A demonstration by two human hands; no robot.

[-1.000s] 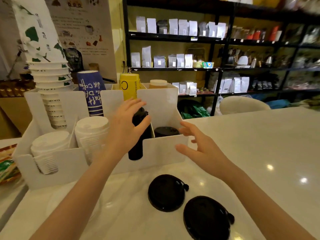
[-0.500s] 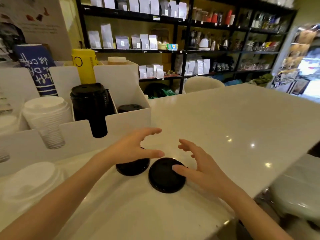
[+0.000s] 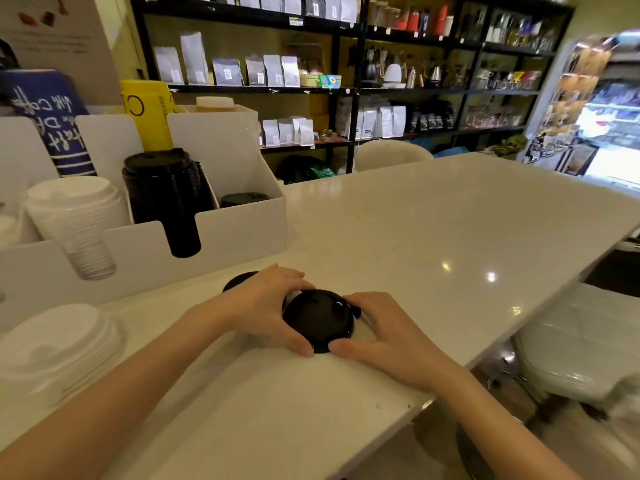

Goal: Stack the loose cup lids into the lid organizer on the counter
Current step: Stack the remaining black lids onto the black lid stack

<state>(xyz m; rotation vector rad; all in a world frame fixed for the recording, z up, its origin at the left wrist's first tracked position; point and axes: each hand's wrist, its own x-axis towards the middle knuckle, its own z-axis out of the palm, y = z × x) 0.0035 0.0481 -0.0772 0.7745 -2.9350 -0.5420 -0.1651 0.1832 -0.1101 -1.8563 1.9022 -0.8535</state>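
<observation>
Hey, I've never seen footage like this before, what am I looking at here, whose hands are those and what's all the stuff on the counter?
There is no machine here. The picture comes from a wide-angle camera worn on a person's head, looking forward and down, so the two bare arms are the wearer's own. The left hand and right hand grip the rim of a black cup lid from both sides, on or just above the white counter. A second black lid peeks out behind the left hand. At the left stands a white lid organizer holding a black lid stack and a white lid stack. More white lids sit loose at the near left.
</observation>
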